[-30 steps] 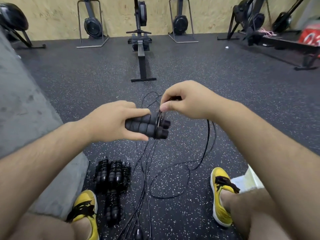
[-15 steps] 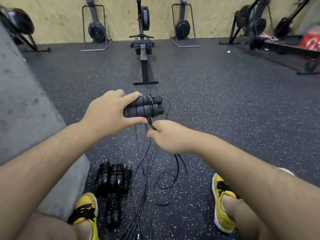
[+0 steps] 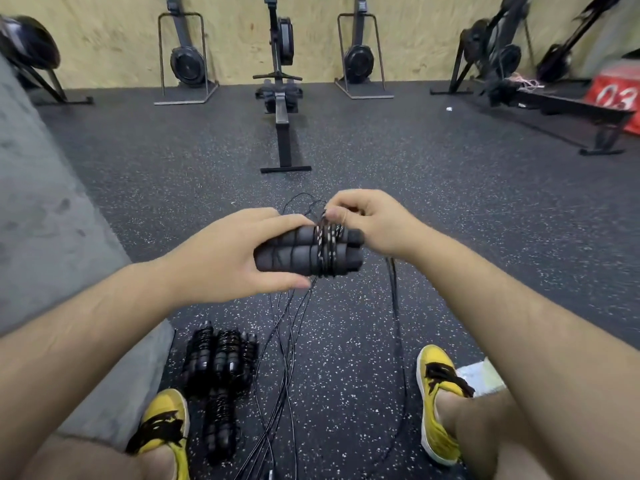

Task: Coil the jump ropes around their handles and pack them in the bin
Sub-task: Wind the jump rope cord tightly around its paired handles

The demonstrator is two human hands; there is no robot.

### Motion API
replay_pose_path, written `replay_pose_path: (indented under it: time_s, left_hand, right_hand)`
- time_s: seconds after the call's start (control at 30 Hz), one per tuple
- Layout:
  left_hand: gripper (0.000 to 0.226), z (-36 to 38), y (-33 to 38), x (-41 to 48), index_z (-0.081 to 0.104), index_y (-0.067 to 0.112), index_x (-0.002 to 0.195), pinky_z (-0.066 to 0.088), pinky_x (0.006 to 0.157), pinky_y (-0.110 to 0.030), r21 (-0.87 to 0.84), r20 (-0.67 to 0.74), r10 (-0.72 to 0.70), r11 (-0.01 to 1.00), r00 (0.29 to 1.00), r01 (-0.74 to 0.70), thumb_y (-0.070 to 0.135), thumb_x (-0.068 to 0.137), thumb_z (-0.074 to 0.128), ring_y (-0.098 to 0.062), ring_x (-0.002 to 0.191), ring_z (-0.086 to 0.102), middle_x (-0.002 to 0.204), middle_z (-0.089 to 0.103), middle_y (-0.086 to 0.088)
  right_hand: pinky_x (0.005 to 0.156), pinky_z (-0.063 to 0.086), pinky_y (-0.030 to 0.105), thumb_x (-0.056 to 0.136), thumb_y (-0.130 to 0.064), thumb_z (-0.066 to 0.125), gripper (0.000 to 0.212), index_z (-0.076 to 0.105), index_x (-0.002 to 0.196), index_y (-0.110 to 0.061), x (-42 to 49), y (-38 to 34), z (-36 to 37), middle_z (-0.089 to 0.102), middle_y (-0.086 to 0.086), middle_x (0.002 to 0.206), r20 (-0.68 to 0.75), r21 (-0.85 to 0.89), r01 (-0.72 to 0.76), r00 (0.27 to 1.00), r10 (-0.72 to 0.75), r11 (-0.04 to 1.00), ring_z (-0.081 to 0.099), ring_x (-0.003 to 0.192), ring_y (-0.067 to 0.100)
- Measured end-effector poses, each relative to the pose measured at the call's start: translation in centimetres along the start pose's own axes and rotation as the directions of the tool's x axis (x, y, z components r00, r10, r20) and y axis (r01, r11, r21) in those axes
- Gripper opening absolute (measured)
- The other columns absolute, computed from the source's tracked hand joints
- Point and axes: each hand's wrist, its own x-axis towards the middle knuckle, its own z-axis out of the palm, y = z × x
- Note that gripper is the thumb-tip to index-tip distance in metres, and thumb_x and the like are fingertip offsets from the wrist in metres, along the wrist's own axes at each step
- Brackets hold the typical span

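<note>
My left hand [image 3: 228, 258] grips a pair of black foam jump-rope handles [image 3: 298, 252] held side by side, with several turns of thin black cord wound around their right half. Just above the handles' right end, my right hand [image 3: 370, 221] pinches that cord. The free cord [image 3: 398, 327] hangs from the handles down to the floor on the right. Loose black ropes [image 3: 280, 368] trail along the floor between my feet. Several coiled jump ropes [image 3: 220, 358] lie bundled on the floor by my left shoe. I see no bin.
A grey block [image 3: 52, 237] stands at my left. A rowing machine [image 3: 282, 98] sits straight ahead, with more gym machines along the plywood wall. A red box [image 3: 616, 95] sits at the far right. A pale object [image 3: 481, 375] shows behind my right shoe.
My right hand came up from below the handles to above their right end, carrying the cord around. More turns of cord now wrap the handles, and the slack on the floor has shortened.
</note>
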Motion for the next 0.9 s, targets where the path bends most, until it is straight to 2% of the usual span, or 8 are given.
replay_pose_path:
  time_s: [0.07,0.13,0.27,0.37,0.53,0.7,0.8,0.9]
  left_hand:
    - [0.068,-0.4,0.5,-0.3,0.048,0.035,0.139,0.045,0.089,-0.026,-0.077,-0.008,-0.02,0.997,1.0,0.02,0.068,0.081,0.064,-0.005,0.102,0.057,0.107,0.061,0.017]
    - [0.07,-0.4,0.2,-0.3,0.045,0.037,0.142,0.045,0.089,-0.028,-0.038,-0.034,-0.058,0.998,0.998,0.056,0.068,0.082,0.062,-0.006,0.101,0.056,0.105,0.06,0.015]
    - [0.07,0.1,-2.3,0.0,0.043,0.041,0.141,0.049,0.086,-0.042,0.111,-0.104,-0.189,0.973,0.976,0.2,0.075,0.08,0.056,-0.015,0.095,0.051,0.096,0.053,0.01]
    - [0.072,0.3,-3.8,0.0,0.042,0.04,0.142,0.05,0.083,-0.041,0.234,-0.105,-0.227,0.941,0.968,0.246,0.074,0.08,0.055,-0.021,0.096,0.05,0.098,0.052,0.006]
    - [0.075,0.1,-5.6,-0.2,0.044,0.039,0.144,0.049,0.084,-0.042,0.309,-0.061,-0.275,0.909,0.959,0.281,0.066,0.078,0.067,-0.024,0.1,0.049,0.105,0.054,0.003]
    - [0.07,0.1,-4.6,-0.6,0.051,0.044,0.136,0.041,0.085,-0.034,0.148,0.147,-0.097,0.986,0.984,0.075,0.055,0.073,0.081,-0.015,0.096,0.046,0.099,0.054,0.01]
    - [0.072,0.1,-3.3,-0.6,0.056,0.037,0.134,0.042,0.09,-0.037,0.039,0.182,-0.025,0.999,0.983,0.019,0.048,0.07,0.086,-0.013,0.1,0.046,0.104,0.056,0.011]
    - [0.072,-0.5,-1.9,-0.9,0.054,0.034,0.135,0.043,0.094,-0.035,-0.059,0.132,0.015,0.998,0.991,-0.007,0.051,0.071,0.082,-0.012,0.105,0.052,0.108,0.058,0.01]
  right_hand:
    - [0.068,0.045,0.018,0.093,0.002,0.056,0.036,0.061,0.076,-0.03,-0.3,0.5,1.8,0.061,-0.017,0.077,0.07,-0.021,-0.041,0.997,0.042,0.999,0.056,0.074,0.002]
    - [0.066,0.044,0.014,0.095,0.004,0.046,0.03,0.055,0.081,-0.021,-0.6,0.6,4.2,0.056,-0.01,0.08,0.116,-0.128,-0.043,0.992,0.059,0.991,0.052,0.074,0.006]
    - [0.058,0.043,0.021,0.106,-0.022,0.037,0.018,0.054,0.098,-0.02,-1.5,-1.2,7.8,0.056,-0.004,0.082,0.172,-0.087,-0.168,0.968,0.18,0.982,0.053,0.07,0.013]
    - [0.056,0.038,0.028,0.106,-0.032,0.037,0.031,0.058,0.109,-0.01,-1.7,-2.4,7.9,0.056,0.0,0.082,0.209,-0.227,-0.183,0.95,0.232,0.956,0.054,0.07,0.016]
    - [0.056,0.036,0.029,0.102,-0.035,0.046,0.028,0.06,0.085,-0.017,-2.2,-4.7,4.8,0.061,-0.002,0.077,0.102,-0.381,-0.051,0.99,0.097,0.923,0.055,0.07,0.019]
    - [0.07,0.045,0.032,0.095,-0.05,0.058,0.023,0.068,0.094,-0.029,-1.1,-4.3,2.4,0.066,-0.01,0.085,0.049,-0.579,0.118,0.993,-0.11,0.807,0.056,0.083,0.015]
    - [0.068,0.043,0.029,0.089,-0.049,0.066,0.02,0.072,0.091,-0.03,0.1,-3.2,1.3,0.066,-0.013,0.081,0.046,-0.495,0.142,0.989,-0.138,0.857,0.055,0.079,0.007]
    - [0.061,0.041,0.025,0.094,-0.038,0.065,0.017,0.071,0.085,-0.026,0.9,-1.0,0.6,0.061,-0.016,0.066,-0.041,-0.234,0.027,0.998,-0.038,0.972,0.049,0.06,-0.001]
